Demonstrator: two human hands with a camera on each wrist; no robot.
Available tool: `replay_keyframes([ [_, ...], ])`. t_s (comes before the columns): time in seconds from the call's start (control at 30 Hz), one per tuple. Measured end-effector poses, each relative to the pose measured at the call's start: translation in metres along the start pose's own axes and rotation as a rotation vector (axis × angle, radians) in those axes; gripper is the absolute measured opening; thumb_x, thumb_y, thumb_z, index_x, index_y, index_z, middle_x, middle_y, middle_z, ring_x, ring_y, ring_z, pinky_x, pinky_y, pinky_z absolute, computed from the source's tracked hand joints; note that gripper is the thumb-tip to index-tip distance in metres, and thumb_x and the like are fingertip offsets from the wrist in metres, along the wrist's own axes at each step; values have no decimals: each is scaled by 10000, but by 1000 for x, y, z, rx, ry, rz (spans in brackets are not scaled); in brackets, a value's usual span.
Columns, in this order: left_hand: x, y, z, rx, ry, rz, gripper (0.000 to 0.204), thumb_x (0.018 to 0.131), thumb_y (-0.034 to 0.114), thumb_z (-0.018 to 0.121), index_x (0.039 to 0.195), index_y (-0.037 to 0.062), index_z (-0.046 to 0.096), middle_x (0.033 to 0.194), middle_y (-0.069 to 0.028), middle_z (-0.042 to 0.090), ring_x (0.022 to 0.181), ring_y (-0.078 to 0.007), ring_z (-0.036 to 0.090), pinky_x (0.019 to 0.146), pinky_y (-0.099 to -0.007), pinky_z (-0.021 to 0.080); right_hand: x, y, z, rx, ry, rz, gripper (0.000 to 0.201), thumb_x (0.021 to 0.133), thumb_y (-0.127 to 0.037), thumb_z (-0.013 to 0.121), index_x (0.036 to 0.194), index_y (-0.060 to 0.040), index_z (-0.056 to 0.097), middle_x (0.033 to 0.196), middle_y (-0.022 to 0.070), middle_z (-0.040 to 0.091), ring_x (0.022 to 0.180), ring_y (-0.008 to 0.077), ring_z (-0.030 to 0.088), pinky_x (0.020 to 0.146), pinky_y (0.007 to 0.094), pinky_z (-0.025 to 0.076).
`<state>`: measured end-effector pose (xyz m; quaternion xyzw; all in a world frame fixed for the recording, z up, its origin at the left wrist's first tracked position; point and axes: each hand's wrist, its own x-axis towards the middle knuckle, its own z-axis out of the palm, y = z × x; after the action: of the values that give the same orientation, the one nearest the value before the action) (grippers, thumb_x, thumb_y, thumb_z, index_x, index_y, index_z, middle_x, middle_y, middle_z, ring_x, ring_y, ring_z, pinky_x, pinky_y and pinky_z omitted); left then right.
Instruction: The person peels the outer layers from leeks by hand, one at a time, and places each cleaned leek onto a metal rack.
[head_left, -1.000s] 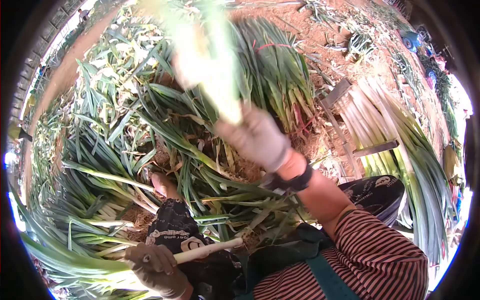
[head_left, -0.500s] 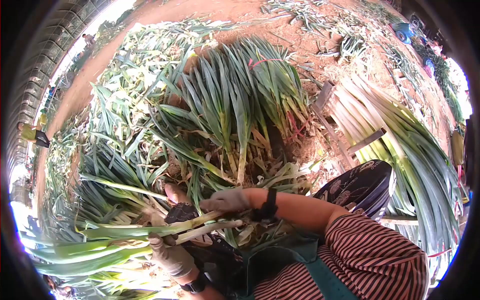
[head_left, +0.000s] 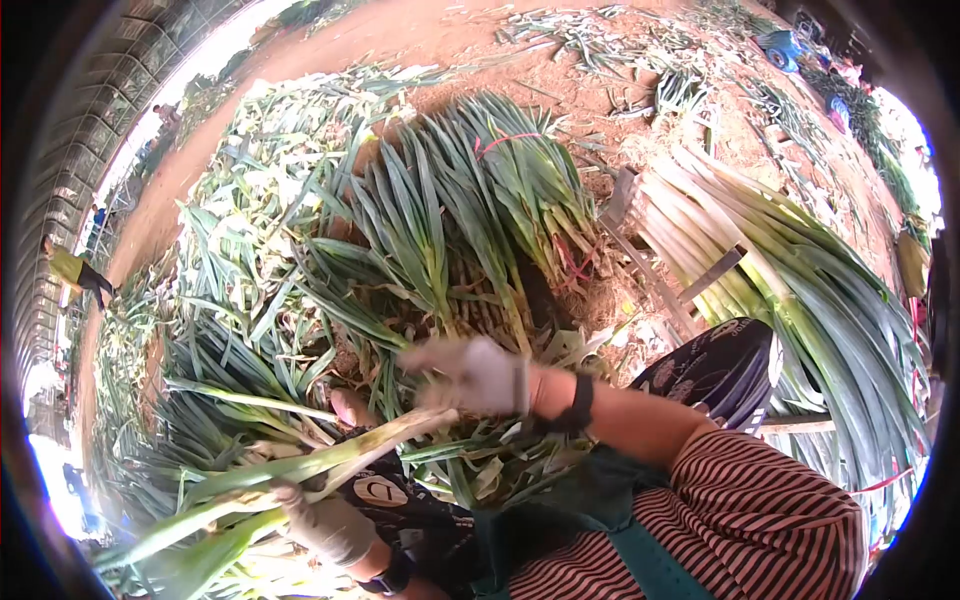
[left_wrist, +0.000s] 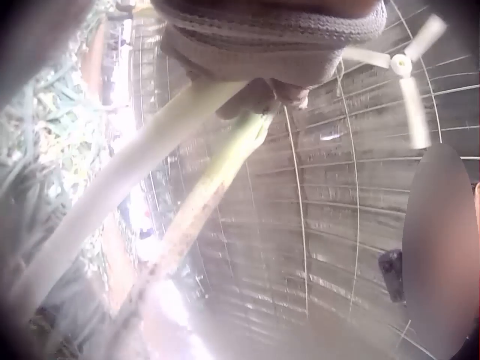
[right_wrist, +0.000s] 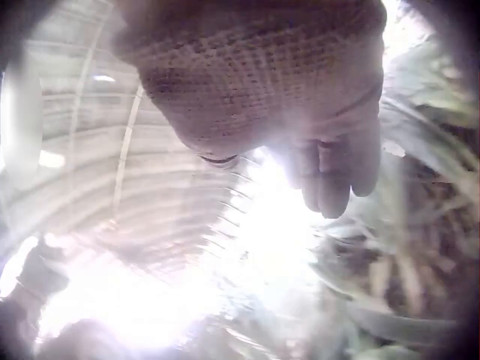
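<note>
In the head view my gloved left hand [head_left: 330, 527] grips leeks [head_left: 330, 458], their stalk ends pointing right and the leaves trailing lower left. Two stalks [left_wrist: 199, 184] come out from under the gloved left hand [left_wrist: 270, 45] in the left wrist view, one pale and thick, the other thinner and brownish. My gloved right hand [head_left: 468, 374] is blurred just above the stalk ends, with its fingers extended to the left. The right wrist view shows the gloved right hand [right_wrist: 262, 90] with straight fingers and nothing visible held.
Leafy leeks [head_left: 420, 220] stand beyond my hands, beside a bundle tied with red string [head_left: 535, 180]. Cleaned leeks [head_left: 740, 250] lie in a metal-armed rack at right. Loose leaves [head_left: 270, 170] cover the ground at left. A person [head_left: 75, 270] is at the far left.
The right hand brought a leek down beside the left hand's leek, then let go and lifted slightly away. The left hand now holds more than one stalk, and its leeks have tilted.
</note>
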<state>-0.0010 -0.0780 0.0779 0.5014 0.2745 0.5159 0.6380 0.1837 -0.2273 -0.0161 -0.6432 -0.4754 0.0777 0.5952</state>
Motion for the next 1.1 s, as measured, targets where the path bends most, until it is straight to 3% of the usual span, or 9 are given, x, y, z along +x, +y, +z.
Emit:
replay_keyframes([
  [0.13,-6,-5,14,64,-318,37,831,911,560,550,1384,-105,395,1382,-199,472,1193,-264,502,1026,-363,388,-23,-54,45,-132,-124,145,424,808,-368,745,1055,-52,609,920,135,654,845,355,640,714,400,519],
  [0.23,-10,-4,16,95,-234,101,767,872,556,620,1257,-97,509,1088,-160,616,824,-172,574,713,-287,468,-39,-58,43,-60,-82,135,394,904,-437,619,973,-49,599,783,106,627,711,297,635,629,387,493],
  [0.3,-12,8,14,177,-265,48,626,875,493,658,1172,-46,547,833,-76,616,604,-97,490,555,-233,379,-39,-60,28,334,-379,363,446,912,-474,605,1009,-39,601,753,55,593,686,199,598,606,341,478],
  [0.37,-15,17,16,78,-323,-47,569,867,399,702,1198,-32,533,882,-92,622,628,-108,510,558,-233,403,-36,-68,6,657,-641,526,509,921,-517,583,1047,-25,609,747,-32,524,669,58,483,570,243,423],
  [0.43,-11,15,14,-95,-502,-113,575,850,332,736,1246,-9,495,936,-102,618,657,-113,537,571,-224,439,-47,-75,4,787,-637,680,474,928,-492,589,1026,-29,609,751,-38,527,656,56,473,558,232,403],
  [0.63,-25,11,17,-90,-339,-211,429,850,264,744,1153,47,531,809,-25,589,583,-103,572,512,-215,472,-64,-82,6,1166,-705,749,369,953,-445,568,895,-81,564,675,-64,459,556,40,401,496,200,317],
  [0.83,-24,4,1,-226,-262,-310,303,864,185,722,1087,56,562,772,-26,589,558,-118,551,503,-254,470,-63,-83,15,872,-611,734,392,960,-430,564,1004,-42,593,681,-38,510,562,49,438,507,211,358],
  [0.93,-26,6,2,-13,-274,-234,182,870,152,699,958,38,587,703,-23,576,550,-125,548,505,-254,456,-49,-105,14,476,-223,493,420,958,-396,581,1080,6,591,729,9,573,626,84,520,564,246,434],
  [1.1,-20,-12,-5,-234,-260,-302,133,890,168,660,917,65,581,736,12,539,567,-94,506,512,-254,421,-47,-106,26,309,-83,418,435,933,-387,627,1010,39,588,750,34,557,705,74,520,630,250,455],
])
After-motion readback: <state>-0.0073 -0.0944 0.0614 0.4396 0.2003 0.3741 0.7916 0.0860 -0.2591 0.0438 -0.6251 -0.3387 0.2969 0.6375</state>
